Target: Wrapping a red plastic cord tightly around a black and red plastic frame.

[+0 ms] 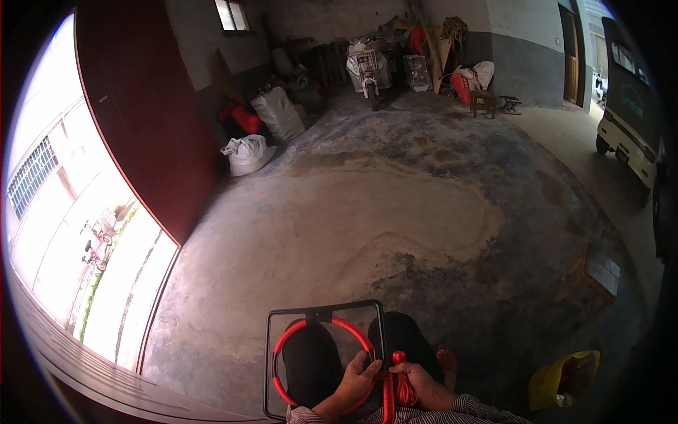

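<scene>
Over my lap I see a black rectangular frame [325,309] with a ring [279,345] inside it, mostly wrapped in red cord and with dark bare stretches. My left hand [357,378] is closed on the ring's right side, where it meets the frame's side bar. Just right of it, my right hand [427,387] is closed around a bundle of red cord [405,391], its thumb and fingertips close to my left fingers. A thick red length [388,403] runs down between the hands. The fingertips partly cover where the cord meets the frame.
A yellow container [544,387] stands at the lower right, near a wooden stool [593,279]. White sacks [247,155] sit by the dark red door [145,120]. Farther back is a two-wheeler with a basket [366,67]. A vehicle [628,106] stands at the right.
</scene>
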A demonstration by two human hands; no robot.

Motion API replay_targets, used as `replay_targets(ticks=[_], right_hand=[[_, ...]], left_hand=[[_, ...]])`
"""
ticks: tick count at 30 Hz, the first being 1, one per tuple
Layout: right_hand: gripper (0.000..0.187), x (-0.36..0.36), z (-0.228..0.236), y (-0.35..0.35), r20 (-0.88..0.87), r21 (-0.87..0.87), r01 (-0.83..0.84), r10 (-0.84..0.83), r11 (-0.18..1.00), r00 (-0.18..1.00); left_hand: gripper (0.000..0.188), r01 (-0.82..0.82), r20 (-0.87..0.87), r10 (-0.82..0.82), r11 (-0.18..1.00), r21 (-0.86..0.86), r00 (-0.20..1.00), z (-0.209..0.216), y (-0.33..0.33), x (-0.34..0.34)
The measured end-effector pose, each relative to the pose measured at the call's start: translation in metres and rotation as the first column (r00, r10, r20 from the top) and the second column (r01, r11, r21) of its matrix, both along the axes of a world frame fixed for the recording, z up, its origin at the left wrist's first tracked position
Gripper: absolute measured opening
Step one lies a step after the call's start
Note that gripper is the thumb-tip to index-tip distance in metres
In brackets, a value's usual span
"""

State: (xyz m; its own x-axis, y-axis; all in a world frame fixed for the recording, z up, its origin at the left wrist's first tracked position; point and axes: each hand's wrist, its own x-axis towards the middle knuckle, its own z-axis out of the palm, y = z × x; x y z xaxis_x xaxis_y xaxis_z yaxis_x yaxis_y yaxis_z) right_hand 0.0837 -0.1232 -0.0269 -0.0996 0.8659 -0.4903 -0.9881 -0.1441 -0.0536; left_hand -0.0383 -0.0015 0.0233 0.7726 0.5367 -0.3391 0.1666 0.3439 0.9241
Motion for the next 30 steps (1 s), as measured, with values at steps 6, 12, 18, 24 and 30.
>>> replay_targets(ticks=[6,12,18,24,30], right_hand=[[0.022,0.0,0.002,-0.001,-0.03,0.043,0.008,-0.007,0.999,1.0],[0.022,0.001,-0.003,0.001,-0.016,0.038,0.006,-0.005,0.999,1.0],[0.023,0.0,-0.003,0.001,-0.006,0.051,0.017,-0.016,0.999,1.0],[0.024,0.0,-0.008,0.001,0.022,0.035,0.02,-0.02,0.999,1.0],[0.023,0.0,-0.012,0.001,0.051,0.01,0.01,-0.011,1.0,0.999]], left_hand=[[0.022,0.005,-0.019,-0.005,1.0,-0.02,1.0,0.003,0.0,0.0],[0.022,-0.012,-0.04,0.014,0.999,0.036,0.999,-0.001,0.001,0.0],[0.024,0.006,-0.05,-0.003,0.998,0.06,0.999,-0.005,0.003,0.0],[0.019,-0.024,0.031,0.024,1.0,0.001,0.999,-0.005,0.0,0.001],[0.017,-0.036,0.001,0.036,0.999,-0.019,0.999,0.003,-0.001,0.001]])
